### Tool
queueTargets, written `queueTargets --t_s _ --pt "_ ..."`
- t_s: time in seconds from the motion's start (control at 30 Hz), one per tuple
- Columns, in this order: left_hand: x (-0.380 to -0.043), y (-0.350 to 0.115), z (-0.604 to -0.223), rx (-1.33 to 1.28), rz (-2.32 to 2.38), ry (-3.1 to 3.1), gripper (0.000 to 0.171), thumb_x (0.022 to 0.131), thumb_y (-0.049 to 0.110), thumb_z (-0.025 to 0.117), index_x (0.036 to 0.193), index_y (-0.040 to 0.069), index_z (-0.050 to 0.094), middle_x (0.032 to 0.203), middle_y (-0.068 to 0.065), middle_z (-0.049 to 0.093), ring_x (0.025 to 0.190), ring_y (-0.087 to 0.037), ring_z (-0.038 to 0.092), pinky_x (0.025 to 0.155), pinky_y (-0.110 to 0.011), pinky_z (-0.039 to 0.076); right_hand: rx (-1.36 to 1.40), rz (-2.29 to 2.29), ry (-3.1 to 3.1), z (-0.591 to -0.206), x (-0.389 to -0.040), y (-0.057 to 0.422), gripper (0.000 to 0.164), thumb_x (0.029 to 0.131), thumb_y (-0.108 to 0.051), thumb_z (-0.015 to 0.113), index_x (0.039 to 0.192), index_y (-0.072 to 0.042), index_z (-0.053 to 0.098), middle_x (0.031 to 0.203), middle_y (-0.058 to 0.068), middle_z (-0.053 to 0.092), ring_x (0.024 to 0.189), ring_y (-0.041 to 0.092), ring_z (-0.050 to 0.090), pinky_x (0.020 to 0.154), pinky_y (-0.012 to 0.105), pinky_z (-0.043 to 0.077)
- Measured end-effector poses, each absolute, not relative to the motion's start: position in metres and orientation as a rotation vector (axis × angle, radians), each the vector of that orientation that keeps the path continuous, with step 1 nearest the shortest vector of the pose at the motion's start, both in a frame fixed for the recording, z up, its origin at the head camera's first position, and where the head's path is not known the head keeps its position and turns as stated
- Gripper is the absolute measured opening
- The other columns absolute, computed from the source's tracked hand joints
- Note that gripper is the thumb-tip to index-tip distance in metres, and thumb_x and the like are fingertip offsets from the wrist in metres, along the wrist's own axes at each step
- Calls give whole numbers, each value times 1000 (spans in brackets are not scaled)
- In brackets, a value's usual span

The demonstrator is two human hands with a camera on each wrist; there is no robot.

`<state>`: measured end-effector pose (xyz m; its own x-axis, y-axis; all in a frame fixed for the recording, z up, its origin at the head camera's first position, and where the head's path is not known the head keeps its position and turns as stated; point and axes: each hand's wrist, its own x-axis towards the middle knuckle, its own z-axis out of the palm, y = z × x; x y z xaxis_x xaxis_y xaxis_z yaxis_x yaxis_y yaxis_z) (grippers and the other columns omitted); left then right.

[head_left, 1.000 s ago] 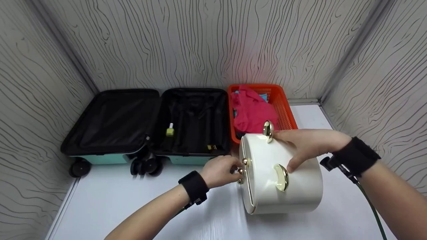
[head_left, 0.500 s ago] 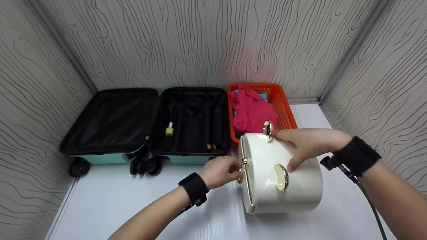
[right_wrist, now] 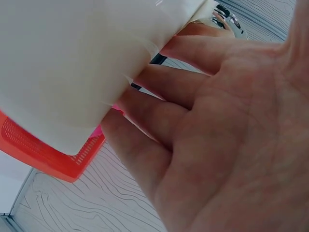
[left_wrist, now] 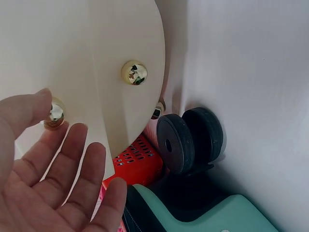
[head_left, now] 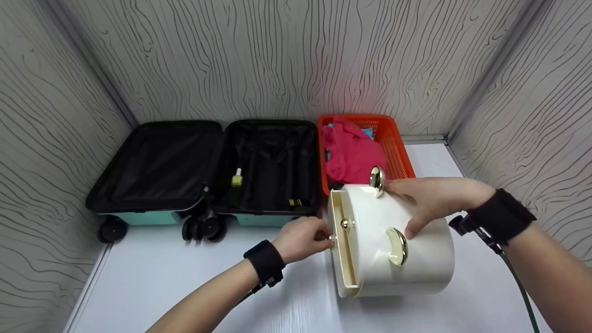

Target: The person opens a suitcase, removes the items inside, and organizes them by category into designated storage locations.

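A glossy white rounded storage box (head_left: 418, 263) with gold feet lies on its side on the right of the table. From its left face a drawer (head_left: 348, 266) stands partly out, showing its cream inside. My left hand (head_left: 303, 238) pinches that drawer's gold knob (left_wrist: 55, 114) between thumb and index finger; its other fingers are spread apart. A second gold knob (left_wrist: 134, 72) sits on the panel alongside. My right hand (head_left: 432, 199) rests on the box's upper side, between two gold feet, with its fingers extended; its fingertips are partly hidden in the right wrist view.
An open suitcase (head_left: 152, 166) with black lining lies at the back left. A small yellow-green bottle (head_left: 237, 179) is in its right half. Beside it, behind the box, stands an orange basket (head_left: 398, 152) holding pink cloth (head_left: 354, 155). Patterned walls enclose the table.
The drawer has come out to the left, pulled by its knob in my left hand, and a gap now shows behind its front. My right hand stays on the box.
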<state>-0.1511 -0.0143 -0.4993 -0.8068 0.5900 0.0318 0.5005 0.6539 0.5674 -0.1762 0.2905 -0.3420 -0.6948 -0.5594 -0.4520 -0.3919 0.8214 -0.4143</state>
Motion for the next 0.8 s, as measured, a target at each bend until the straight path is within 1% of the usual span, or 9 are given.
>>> queueTargets --t_s 0.17,0.3,0.37,0.6,0.67,0.8 --pt "-150 -21 -501 874 877 2703 18 92 33 77 102 19 76 93 7 71 87 -12 69 72 -22 50 -692 -397 2424 -342 -176 294 112 69 -45 92 158 -6 36 145 6 53 126 26 52 104 52 43" --pt "-149 -25 -502 852 893 2702 18 92 33 77 104 18 76 94 8 72 89 -12 70 73 -22 51 -680 -408 2419 -342 -176 298 111 69 -43 92 158 -8 36 142 5 54 125 26 52 103 53 43" --pt "-148 -26 -501 850 895 2704 19 92 33 77 104 18 76 95 7 72 90 -13 70 74 -23 51 -669 -407 2417 -342 -176 301 112 69 -44 92 158 -7 35 143 6 52 127 27 51 104 53 43" --pt "-149 -29 -500 846 878 2720 20 92 35 77 103 19 76 97 4 74 85 -2 64 74 -23 51 -648 -402 2425 -342 -178 307 108 68 -46 92 156 -13 38 130 1 57 118 22 53 100 48 44" --pt "-148 -30 -500 844 882 2716 20 92 35 77 103 19 76 97 4 74 85 -1 64 74 -23 51 -643 -406 2422 -342 -178 309 107 68 -46 92 156 -13 39 128 0 57 117 22 53 99 48 45" --pt "-148 -31 -500 838 893 2709 20 92 35 78 103 18 76 97 5 73 86 -1 64 74 -23 52 -624 -413 2411 -341 -178 313 110 68 -48 91 157 -13 37 129 1 56 118 23 53 99 47 45"
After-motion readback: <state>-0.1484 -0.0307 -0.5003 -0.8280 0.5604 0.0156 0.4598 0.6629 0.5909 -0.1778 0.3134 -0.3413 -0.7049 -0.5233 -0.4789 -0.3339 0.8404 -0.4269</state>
